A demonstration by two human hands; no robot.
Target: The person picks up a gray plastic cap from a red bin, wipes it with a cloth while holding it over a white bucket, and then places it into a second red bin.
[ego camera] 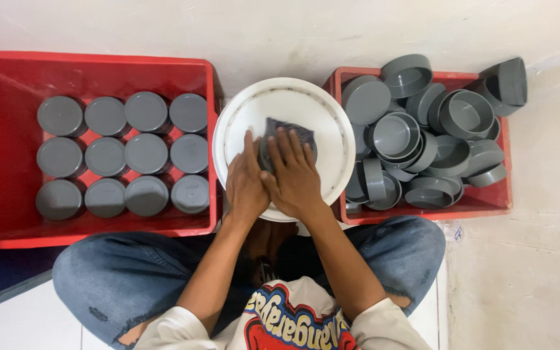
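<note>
A grey round cap (268, 154) lies in the middle of the frame, on a white round lid (332, 123). A dark square scrubbing pad (296, 131) covers its top. Both hands rest over it, so only a sliver of its rim shows at the left.

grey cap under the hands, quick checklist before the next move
1. Cap held: ok, left hand steadies it, right hand lies over it.
2. Dark pad on the cap: ok, under the right hand's fingers.
3. White lid centred over the lap: ok.
4. Room in the left crate: ok, twelve caps in neat rows, bare floor beside them.
5. Right crate supply: ok, caps heaped loose, some over the rim.
6. Cap surface finished: cannot tell, hidden by hands.
</note>
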